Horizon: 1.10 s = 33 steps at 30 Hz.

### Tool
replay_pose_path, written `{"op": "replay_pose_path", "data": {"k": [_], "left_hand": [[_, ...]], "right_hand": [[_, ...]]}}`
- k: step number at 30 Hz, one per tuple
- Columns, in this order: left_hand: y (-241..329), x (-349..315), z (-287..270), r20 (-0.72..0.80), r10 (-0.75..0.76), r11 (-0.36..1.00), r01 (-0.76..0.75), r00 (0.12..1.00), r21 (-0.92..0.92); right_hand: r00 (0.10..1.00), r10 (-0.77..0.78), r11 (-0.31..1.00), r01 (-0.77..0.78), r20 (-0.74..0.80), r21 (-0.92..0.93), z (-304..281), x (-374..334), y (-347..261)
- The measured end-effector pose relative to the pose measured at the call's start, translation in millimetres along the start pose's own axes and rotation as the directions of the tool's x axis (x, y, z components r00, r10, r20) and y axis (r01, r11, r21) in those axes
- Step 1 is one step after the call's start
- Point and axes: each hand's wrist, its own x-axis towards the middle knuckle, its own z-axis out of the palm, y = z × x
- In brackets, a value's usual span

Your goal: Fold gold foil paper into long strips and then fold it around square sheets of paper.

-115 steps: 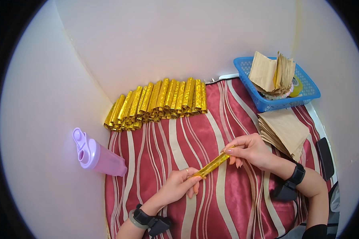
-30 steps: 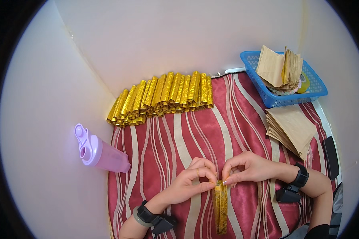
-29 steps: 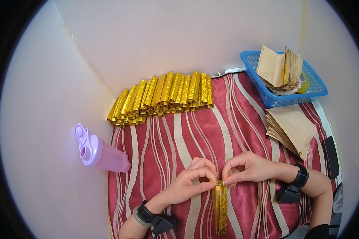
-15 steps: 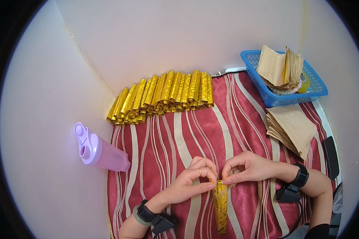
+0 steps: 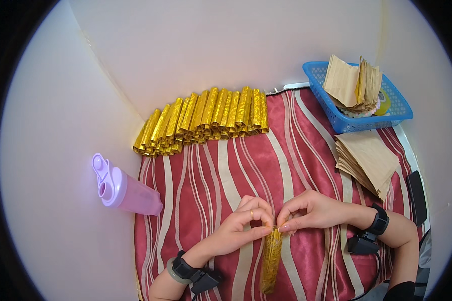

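Left hand and right hand, close together, pinch gold strip by its top; lower end's swung left, so handling apparently isn't finished.

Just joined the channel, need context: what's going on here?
A person is working with bare hands over a red striped cloth. The left hand and right hand pinch the far end of one gold strip, whose other end points toward the person. A pile of gold tubes lies at the back. Brown sheets lie to the right, in front of a blue basket holding more brown sheets.
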Motion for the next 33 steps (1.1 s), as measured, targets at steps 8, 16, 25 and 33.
{"op": "replay_pose_path", "data": {"k": [8, 16, 25, 33], "left_hand": [[3, 0, 2, -0.011, 0.0, 0.996, 0.001, 1.0, 0.085], [1, 0, 5, -0.032, 0.014, 0.991, -0.009, 0.999, 0.136], [-4, 1, 15, -0.181, 0.076, 0.982, -0.043, 0.981, 0.182], [-15, 2, 9, -0.565, 0.164, 0.978, -0.059, 0.808, 0.2]], "right_hand": [[0.999, -0.044, 0.991, 0.044, 0.007, -0.122, 3, 1, -4], [0.998, -0.061, 0.985, 0.06, -0.001, -0.162, 4, 0, -4], [0.988, -0.147, 0.965, 0.133, -0.045, -0.226, 4, 3, 0], [0.928, -0.197, 0.967, 0.132, -0.315, -0.216, -5, 4, -1]]}}
